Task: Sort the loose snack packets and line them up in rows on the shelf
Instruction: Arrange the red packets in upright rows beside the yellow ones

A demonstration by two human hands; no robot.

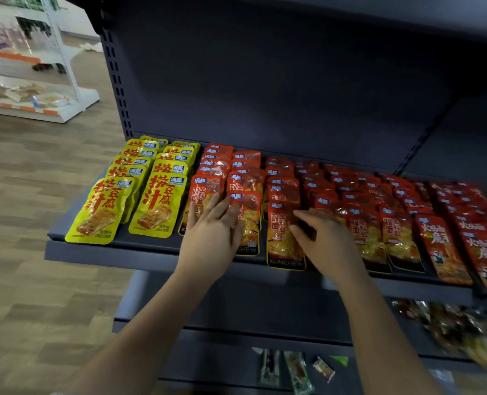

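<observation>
Dark grey shelf (139, 248), front lip toward me, holds the snack packets in overlapping rows running front to back.

Yellow packets (154, 201): two rows at the left end, red characters, small blue logo at each top corner.

Orange-red packets (285, 238): several rows in the middle; "KONCHEW" readable along the bottom edge of the front ones.

Darker red packets (447, 252): rows at the right end, blurred, lettering unreadable; the front ones overhang the lip.

My left hand (214, 226): fingers straight and spread, lying flat on the front orange-red packets beside the yellow rows, gripping nothing.

My right hand (319, 238): fingers loosely bent, tips resting on the next orange-red rows; whether it pinches a packet, I cannot tell.

Lower shelf (208, 337): loose wrapped snacks (296, 369) scattered below, and a blurred heap (453, 326) at right.

Wood-pattern floor (37, 195) lies left of the unit; a white rack (34, 89) stands well apart beyond.
</observation>
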